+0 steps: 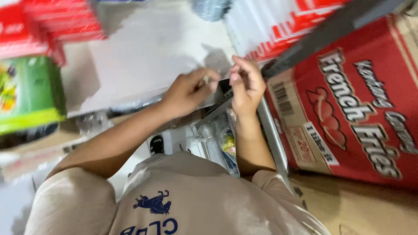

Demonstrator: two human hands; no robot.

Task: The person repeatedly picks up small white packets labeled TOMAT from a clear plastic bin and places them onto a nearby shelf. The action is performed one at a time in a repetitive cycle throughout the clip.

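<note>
My left hand (188, 92) reaches forward with thumb and forefinger pinched on a small pale piece (205, 79) at the front edge of a white shelf board (143, 56). My right hand (246, 83) is raised just beside it, fingers curled and fingertips close together near the same edge. I cannot tell whether it grips anything. The two hands are a few centimetres apart. A dark strip along the shelf edge shows between them. Blur hides what the small piece is.
A big red carton (348, 109) stands at the right beside a grey metal upright (272, 130). A dark bar (331, 30) crosses above it. A green box (26, 91) and red-and-white boxes (52, 21) sit at the left. Plastic-wrapped packs (222, 139) lie below the shelf.
</note>
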